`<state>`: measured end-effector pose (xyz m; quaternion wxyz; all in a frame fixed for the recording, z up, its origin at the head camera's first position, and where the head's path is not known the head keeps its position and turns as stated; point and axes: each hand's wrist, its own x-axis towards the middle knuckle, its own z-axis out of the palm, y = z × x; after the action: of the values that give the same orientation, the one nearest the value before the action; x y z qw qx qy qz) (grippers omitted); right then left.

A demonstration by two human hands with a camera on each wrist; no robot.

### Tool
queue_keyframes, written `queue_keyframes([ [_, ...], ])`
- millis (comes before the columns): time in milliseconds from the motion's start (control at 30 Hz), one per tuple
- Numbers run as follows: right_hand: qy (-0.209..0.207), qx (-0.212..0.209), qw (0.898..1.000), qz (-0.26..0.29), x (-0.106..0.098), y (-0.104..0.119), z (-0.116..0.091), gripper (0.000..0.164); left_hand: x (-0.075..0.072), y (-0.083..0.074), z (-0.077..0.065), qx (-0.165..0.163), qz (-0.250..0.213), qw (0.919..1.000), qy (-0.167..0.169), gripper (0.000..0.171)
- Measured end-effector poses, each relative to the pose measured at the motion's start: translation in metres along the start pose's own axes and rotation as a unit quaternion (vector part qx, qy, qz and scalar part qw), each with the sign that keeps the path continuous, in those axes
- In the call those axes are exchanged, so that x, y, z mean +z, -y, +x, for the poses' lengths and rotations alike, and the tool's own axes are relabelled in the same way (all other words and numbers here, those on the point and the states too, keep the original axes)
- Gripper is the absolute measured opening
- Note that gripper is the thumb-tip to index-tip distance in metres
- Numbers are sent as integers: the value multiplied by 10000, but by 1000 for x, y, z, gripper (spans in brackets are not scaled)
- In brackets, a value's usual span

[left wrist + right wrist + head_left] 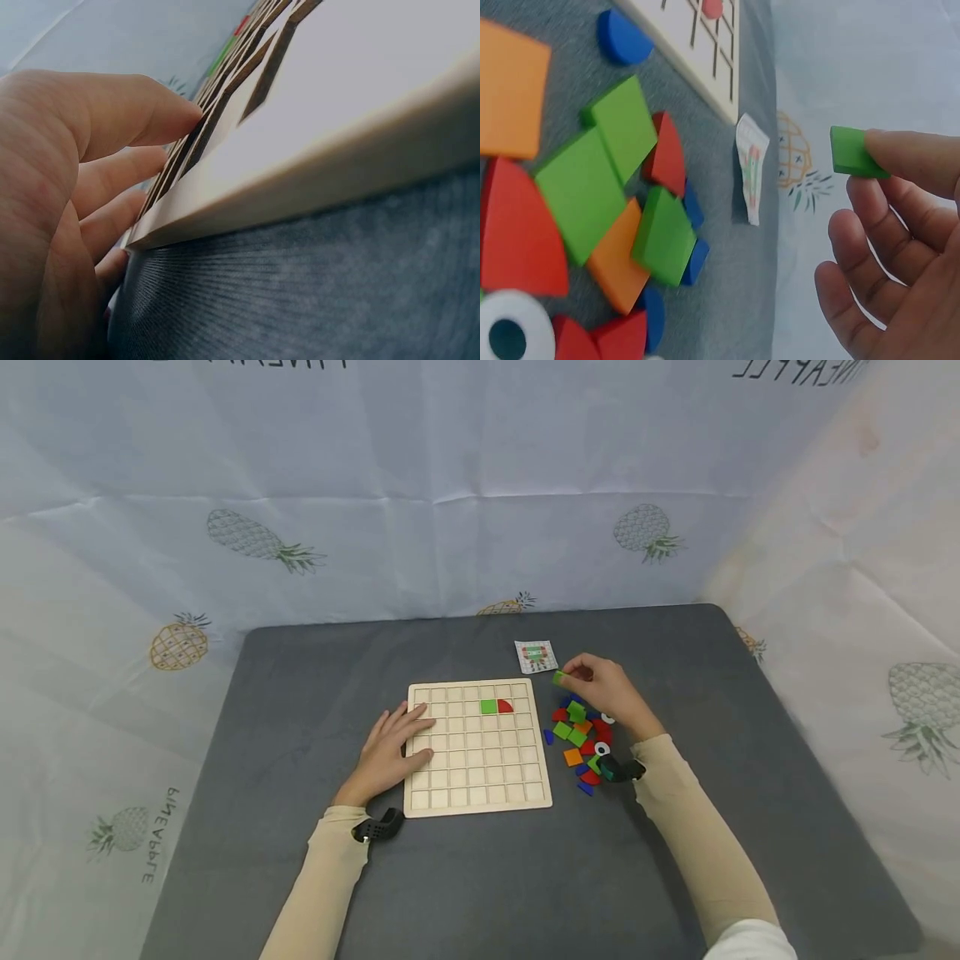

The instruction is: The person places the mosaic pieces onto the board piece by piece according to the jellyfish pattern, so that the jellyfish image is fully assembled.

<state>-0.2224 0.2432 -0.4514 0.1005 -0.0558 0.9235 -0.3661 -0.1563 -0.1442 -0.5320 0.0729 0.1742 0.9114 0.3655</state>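
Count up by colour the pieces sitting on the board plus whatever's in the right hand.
Green: 2, a square on the board and a block in the right hand
Red: 1, a quarter-circle on the board
Total: 3

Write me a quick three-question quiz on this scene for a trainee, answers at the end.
1. Which hand holds a green tile off the table?
2. True or false: in the head view, the red piece on the wooden board sits left of the green square.
3. Which edge of the wooden board is the left hand at? A) near B) left C) right

Key:
1. The right hand.
2. False: the red piece sits right of the green square.
3. B.
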Motion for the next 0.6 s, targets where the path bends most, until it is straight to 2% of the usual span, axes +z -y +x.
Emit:
queue_keyframes([
  [300, -21, -168, 9998, 106, 8, 11, 8, 27, 1, 1, 0, -21, -8, 10000, 15, 53],
  [600, 163, -264, 9989, 351, 14, 28, 11, 29, 1, 2, 0, -29, 5, 10000, -7, 54],
])
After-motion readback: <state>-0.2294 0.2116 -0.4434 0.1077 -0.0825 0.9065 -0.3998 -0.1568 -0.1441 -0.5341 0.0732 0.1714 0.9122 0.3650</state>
